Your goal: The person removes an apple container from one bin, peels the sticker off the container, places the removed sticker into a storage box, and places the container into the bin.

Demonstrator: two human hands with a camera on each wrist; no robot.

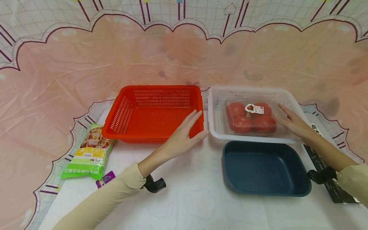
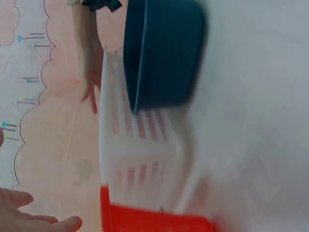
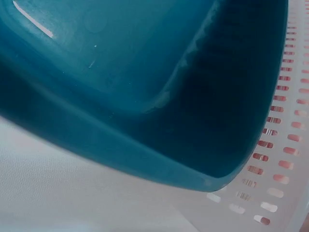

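Observation:
My left hand (image 1: 184,135) is over the front right corner of a red plastic basket (image 1: 143,119), fingers extended and nothing in them. Beside that basket stands a white perforated basket (image 1: 253,138), which holds a clear pack of tomatoes (image 1: 250,118) with a small label. At the pack's right end is my right hand (image 1: 294,123), fingers spread loosely over the white basket. In the left wrist view, the left hand's fingers (image 2: 43,220) show beside the red basket's rim (image 2: 159,220). The right wrist view is filled mostly by a dark blue basin (image 3: 145,121), with no hand showing.
The basin (image 1: 267,169) stands in front of the white basket. On the left lie a green and yellow food bag (image 1: 89,153) and a small purple packet (image 1: 105,179), partly behind the left sleeve. A flat black package (image 1: 342,193) lies at right, partly under the right arm.

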